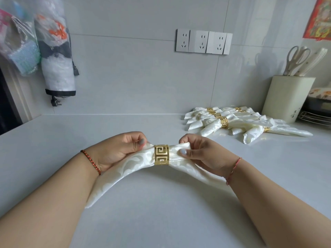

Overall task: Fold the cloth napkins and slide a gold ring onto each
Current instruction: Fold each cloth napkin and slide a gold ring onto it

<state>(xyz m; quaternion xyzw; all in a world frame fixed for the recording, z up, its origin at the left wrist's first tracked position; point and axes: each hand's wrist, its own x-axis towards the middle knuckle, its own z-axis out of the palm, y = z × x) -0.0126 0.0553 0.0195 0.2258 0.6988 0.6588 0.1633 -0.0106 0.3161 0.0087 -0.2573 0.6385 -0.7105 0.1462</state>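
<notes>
The left hand pinched the napkin just left of the gold ring, thumb and curled fingers closed on the cloth; the right hand pinched it just right of the ring, thumb on the near face. The ring sat round the middle of the napkin, held up off the counter, its face cut in a square key pattern. The napkin's two tails sloped down and toward the camera; the left tail ran under the left wrist to a corner resting on the counter, and the right tail was mostly hidden behind the right forearm, so its end could not be seen. Each wrist wore a thin red cord.

Well apart, at the back right of the counter, lay a pile of napkins already ringed; they overlapped, so their count was hard to tell. Just right of the pile stood a cream holder with scissors and pale handles in it; small dark marks low on its side were too small to read. A wire rack was cut off at the right edge. On the wall were three sockets, a red poster cut off at the top right with print too blurred to read, and hanging bags at left
</notes>
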